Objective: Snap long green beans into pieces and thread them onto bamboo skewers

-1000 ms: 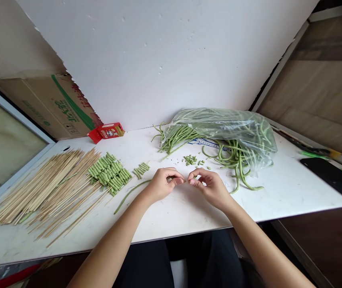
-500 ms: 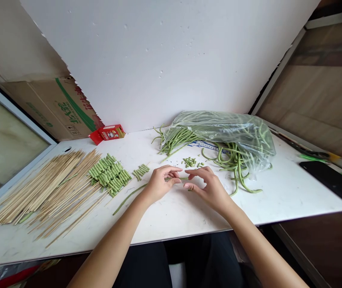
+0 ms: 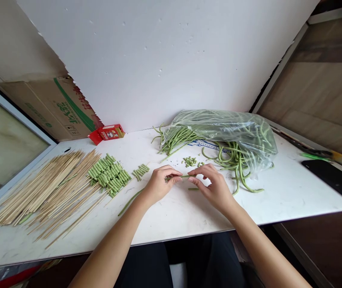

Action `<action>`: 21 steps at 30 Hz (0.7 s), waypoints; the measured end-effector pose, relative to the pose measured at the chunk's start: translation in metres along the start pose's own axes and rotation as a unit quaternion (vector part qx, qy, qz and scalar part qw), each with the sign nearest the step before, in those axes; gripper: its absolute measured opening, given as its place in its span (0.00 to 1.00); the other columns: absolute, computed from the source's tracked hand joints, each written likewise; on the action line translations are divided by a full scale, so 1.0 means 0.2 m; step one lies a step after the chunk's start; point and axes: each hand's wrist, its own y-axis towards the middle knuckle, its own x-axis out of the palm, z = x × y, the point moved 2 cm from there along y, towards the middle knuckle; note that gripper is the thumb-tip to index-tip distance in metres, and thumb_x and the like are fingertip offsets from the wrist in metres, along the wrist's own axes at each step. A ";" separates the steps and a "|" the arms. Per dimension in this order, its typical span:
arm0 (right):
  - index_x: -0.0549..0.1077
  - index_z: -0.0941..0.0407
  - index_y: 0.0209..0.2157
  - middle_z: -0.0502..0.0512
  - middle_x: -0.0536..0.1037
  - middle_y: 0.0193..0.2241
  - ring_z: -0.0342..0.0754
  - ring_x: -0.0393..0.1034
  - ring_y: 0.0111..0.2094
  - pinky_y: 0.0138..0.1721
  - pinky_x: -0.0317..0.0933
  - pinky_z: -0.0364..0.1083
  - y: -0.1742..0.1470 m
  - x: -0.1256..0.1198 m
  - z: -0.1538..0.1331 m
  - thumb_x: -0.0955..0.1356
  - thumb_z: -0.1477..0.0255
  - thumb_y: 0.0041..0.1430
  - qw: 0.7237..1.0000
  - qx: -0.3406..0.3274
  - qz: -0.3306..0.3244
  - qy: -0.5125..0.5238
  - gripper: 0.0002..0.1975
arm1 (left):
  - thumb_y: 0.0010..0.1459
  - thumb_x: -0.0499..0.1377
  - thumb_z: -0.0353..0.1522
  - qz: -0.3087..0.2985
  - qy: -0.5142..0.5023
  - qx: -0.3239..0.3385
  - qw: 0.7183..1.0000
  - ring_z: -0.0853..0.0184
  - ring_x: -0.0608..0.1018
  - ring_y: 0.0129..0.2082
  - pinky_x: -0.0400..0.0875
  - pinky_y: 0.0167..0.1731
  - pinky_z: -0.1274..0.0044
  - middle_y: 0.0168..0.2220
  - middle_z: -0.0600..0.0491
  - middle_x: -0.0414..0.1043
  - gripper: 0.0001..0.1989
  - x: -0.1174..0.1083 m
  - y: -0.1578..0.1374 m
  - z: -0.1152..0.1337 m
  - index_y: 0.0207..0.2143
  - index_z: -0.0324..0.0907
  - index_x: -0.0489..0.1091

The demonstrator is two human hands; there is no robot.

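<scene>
A long green bean [image 3: 129, 202] runs under my left wrist and through both hands above the table. My left hand [image 3: 159, 182] pinches it between thumb and fingers. On its other end my right hand [image 3: 213, 185] has its fingers closed, a short gap from the left. A cut bean piece [image 3: 193, 189] lies on the table under my right thumb. Just beyond my hands sits a small heap of bean ends [image 3: 189, 161]. Left of them lies a short row of bean pieces on a skewer [image 3: 141, 172], beside a stack of skewered bean pieces [image 3: 108, 174].
Bare wooden skewers [image 3: 41, 188] spread over the left of the white table [image 3: 171, 224]. A clear plastic bag [image 3: 219, 124] of long beans lies at the back, some beans spilling out. A red box [image 3: 111, 132], a cardboard carton [image 3: 51, 108] and a black phone [image 3: 333, 180] stand around.
The bean has slid to the right through my left hand, its tail now shorter on the left. My right hand has closed on its end. A cut piece now shows by my right thumb.
</scene>
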 end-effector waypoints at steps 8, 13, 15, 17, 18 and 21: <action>0.79 0.51 0.40 0.57 0.81 0.36 0.58 0.69 0.41 0.44 0.65 0.56 -0.01 0.06 -0.02 0.70 0.70 0.70 1.000 -0.016 -0.015 0.004 0.04 | 0.65 0.67 0.33 -0.028 -0.013 0.010 0.999 0.64 0.81 0.39 0.74 0.37 0.76 0.39 0.47 0.80 0.06 0.02 -0.01 0.03 0.41 0.42 0.83; 0.75 0.52 0.37 0.56 0.78 0.35 0.57 0.65 0.43 0.45 0.62 0.54 -0.02 0.09 -0.04 0.64 0.85 0.64 0.999 -0.007 -0.031 0.027 0.13 | 0.65 0.64 0.29 -0.070 -0.010 -0.002 0.998 0.68 0.76 0.35 0.66 0.29 0.78 0.36 0.49 0.77 0.06 0.04 -0.03 0.04 0.36 0.41 0.82; 0.74 0.52 0.36 0.55 0.77 0.35 0.56 0.64 0.43 0.46 0.61 0.53 -0.03 0.10 -0.04 0.63 0.88 0.59 0.998 0.001 -0.046 0.045 0.17 | 0.64 0.62 0.26 -0.084 -0.013 -0.004 0.996 0.68 0.75 0.34 0.64 0.29 0.78 0.35 0.50 0.76 0.08 0.04 -0.04 0.05 0.34 0.40 0.81; 0.74 0.52 0.35 0.54 0.77 0.34 0.56 0.64 0.44 0.47 0.60 0.53 -0.03 0.10 -0.05 0.63 0.89 0.58 0.996 0.012 -0.061 0.064 0.17 | 0.64 0.61 0.24 -0.094 -0.023 -0.007 0.995 0.69 0.74 0.33 0.64 0.29 0.78 0.35 0.50 0.75 0.09 0.05 -0.04 0.05 0.32 0.40 0.80; 0.74 0.52 0.35 0.54 0.77 0.34 0.55 0.64 0.44 0.47 0.60 0.53 -0.03 0.10 -0.05 0.63 0.89 0.58 0.995 0.017 -0.068 0.076 0.17 | 0.63 0.60 0.23 -0.097 -0.030 -0.008 0.995 0.69 0.74 0.33 0.63 0.29 0.78 0.34 0.51 0.75 0.10 0.05 -0.04 0.04 0.31 0.40 0.80; 0.75 0.53 0.33 0.53 0.76 0.32 0.55 0.65 0.44 0.48 0.60 0.53 -0.03 0.08 -0.05 0.64 0.86 0.62 0.989 0.027 -0.088 0.112 0.14 | 0.63 0.60 0.22 -0.100 -0.042 -0.010 0.994 0.69 0.73 0.32 0.63 0.30 0.77 0.33 0.51 0.74 0.11 0.04 -0.04 0.02 0.30 0.39 0.80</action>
